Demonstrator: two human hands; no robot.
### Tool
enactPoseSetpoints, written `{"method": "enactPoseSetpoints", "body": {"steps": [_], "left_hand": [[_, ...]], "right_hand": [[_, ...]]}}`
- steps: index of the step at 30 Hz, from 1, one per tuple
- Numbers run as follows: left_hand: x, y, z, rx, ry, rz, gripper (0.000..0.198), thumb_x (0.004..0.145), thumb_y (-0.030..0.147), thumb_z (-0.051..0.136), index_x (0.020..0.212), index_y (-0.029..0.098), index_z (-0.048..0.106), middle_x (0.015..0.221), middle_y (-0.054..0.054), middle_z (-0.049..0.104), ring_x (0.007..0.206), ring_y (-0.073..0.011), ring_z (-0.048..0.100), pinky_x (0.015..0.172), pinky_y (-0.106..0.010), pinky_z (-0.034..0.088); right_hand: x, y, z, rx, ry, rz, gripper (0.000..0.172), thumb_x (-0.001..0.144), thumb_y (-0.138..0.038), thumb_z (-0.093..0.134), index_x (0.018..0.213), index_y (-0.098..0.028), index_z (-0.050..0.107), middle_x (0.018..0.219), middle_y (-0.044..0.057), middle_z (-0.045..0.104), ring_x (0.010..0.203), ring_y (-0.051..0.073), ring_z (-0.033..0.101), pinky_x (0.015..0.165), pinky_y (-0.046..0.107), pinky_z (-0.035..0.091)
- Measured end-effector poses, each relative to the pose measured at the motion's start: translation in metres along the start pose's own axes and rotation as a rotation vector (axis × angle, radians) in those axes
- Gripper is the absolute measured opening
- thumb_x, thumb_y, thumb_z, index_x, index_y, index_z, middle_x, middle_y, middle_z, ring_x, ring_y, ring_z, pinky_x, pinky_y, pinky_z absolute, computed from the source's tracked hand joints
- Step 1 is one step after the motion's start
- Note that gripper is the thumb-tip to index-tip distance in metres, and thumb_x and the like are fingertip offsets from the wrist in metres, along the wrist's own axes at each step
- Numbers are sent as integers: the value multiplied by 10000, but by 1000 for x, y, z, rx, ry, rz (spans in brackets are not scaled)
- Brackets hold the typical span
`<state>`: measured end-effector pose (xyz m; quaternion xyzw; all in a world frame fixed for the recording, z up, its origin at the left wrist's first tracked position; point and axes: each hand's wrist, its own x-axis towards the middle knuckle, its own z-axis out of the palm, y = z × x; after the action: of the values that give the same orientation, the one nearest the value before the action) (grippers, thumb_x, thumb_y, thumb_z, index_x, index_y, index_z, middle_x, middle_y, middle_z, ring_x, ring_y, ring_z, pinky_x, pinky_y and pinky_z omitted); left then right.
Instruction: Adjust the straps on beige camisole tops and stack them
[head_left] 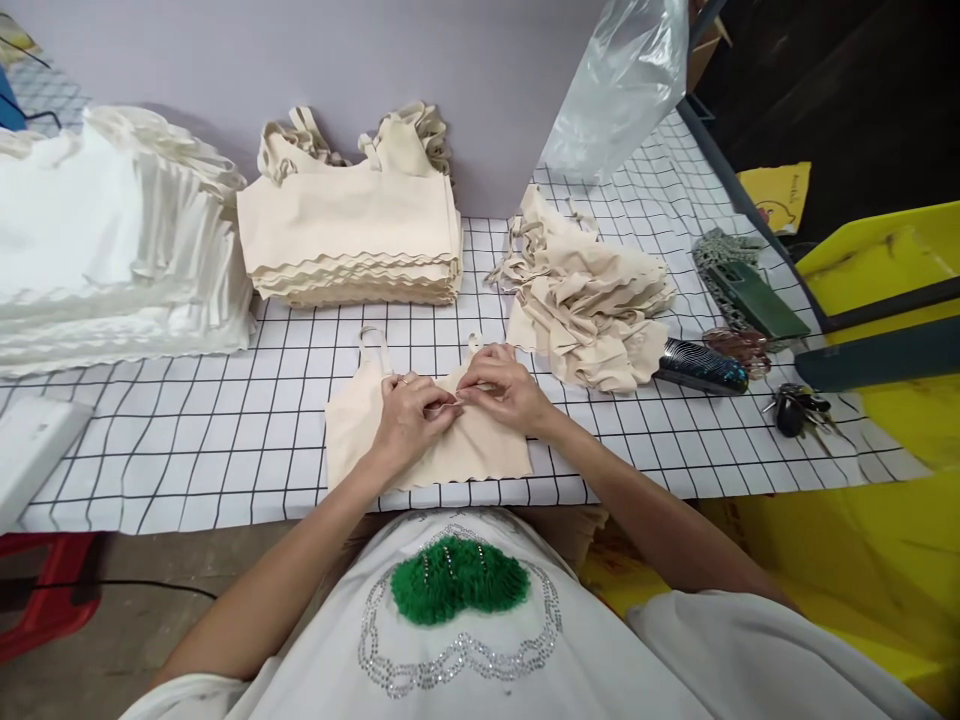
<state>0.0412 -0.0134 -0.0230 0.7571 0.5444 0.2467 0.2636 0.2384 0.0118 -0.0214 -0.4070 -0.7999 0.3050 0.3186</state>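
Head view: the left hand and right hand pinch the upper edge of the beige strappy top, which lies flat at the near edge of the checked tablecloth. Fingertips close together, light even tension — too hard a pull could pucker the fabric.

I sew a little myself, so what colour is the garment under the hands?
The garment is a plain light beige; the head view shows it best.

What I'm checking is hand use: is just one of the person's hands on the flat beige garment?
No, the left hand and the right hand both touch the beige garment.
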Motion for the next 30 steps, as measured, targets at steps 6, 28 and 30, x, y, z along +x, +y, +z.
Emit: {"method": "enactPoseSetpoints", "body": {"steps": [6, 28, 30], "left_hand": [[-1, -2, 4, 14, 61, 41, 160, 786, 214, 818, 695, 194, 688, 693, 27, 672, 760, -172, 572, 902, -386, 308], [-1, -1, 1, -47, 51, 36, 165, 828, 253, 792, 688, 219, 711, 680, 22, 679, 758, -178, 577, 929, -407, 325], [0, -1, 0, -52, 9, 11, 130, 837, 257, 779, 723, 226, 724, 732, 16, 708, 796, -187, 589, 935, -417, 315]], "right_hand": [[-1, -2, 3, 23, -1, -11, 128, 950, -251, 636, 845, -225, 706, 816, 23, 716, 996, 231, 576, 987, 470, 335], [4, -12, -16, -285, -292, -155, 269, 973, -123, 465, 779, -159, 648, 806, 61, 647, 987, 245, 495, 1001, 553, 243], [12, -14, -25, -267, -357, -133, 244, 970, -161, 506, 782, -161, 662, 770, 47, 647, 956, 234, 502, 1011, 564, 228]]}}
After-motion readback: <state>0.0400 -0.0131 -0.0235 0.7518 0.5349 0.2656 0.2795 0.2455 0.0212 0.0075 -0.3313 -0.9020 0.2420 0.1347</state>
